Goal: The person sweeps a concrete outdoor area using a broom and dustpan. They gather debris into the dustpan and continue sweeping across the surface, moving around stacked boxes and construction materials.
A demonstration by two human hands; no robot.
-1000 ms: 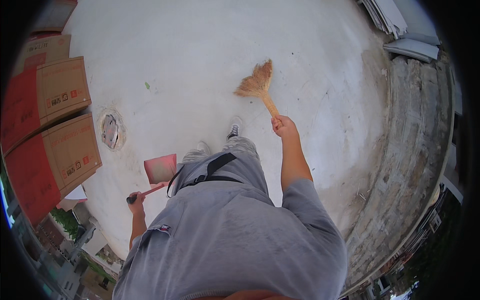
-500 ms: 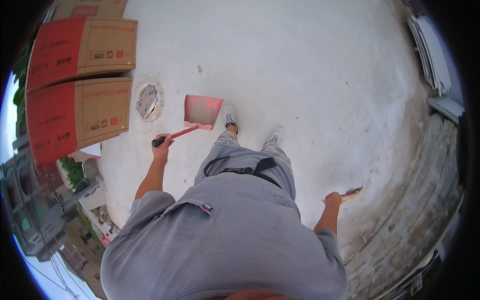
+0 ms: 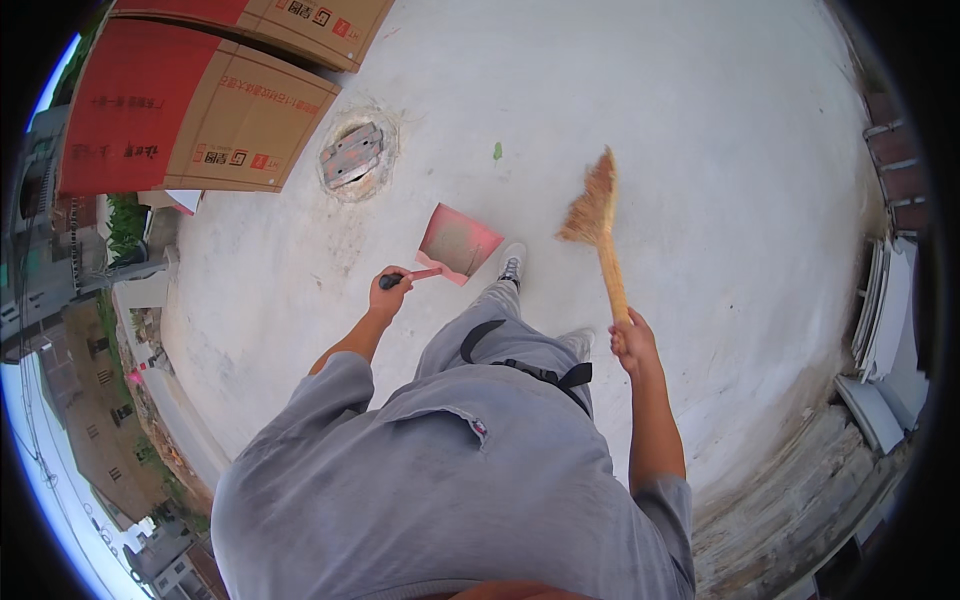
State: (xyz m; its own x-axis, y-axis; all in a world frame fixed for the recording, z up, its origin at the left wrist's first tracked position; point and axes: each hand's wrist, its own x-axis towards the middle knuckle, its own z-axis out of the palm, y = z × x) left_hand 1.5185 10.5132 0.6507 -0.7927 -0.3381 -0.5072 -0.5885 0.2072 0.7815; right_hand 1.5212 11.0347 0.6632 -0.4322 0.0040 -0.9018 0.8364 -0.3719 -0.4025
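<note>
beyond the right hand (image 3: 634, 345), the straw broom (image 3: 603, 235) fans forward, its lower handle (image 3: 611, 280) closed in that fist; it seems light, springy at the bristles (image 3: 588, 203), best held on that stiffer handle. the left hand (image 3: 386, 297) grips the dustpan (image 3: 458, 246), seemingly light, by its dark handle end (image 3: 388, 281), pan ahead-right; a green leaf (image 3: 497, 151) lies beyond both grips.

an open-air place, yard or flat roof unclear: pale grey concrete floor (image 3: 740, 170) fills the centre, bright blue-white sky (image 3: 62, 490) and a tan building with dark windows (image 3: 80, 400) show lower left, large red-and-brown cardboard boxes (image 3: 215, 110) upper left.
</note>
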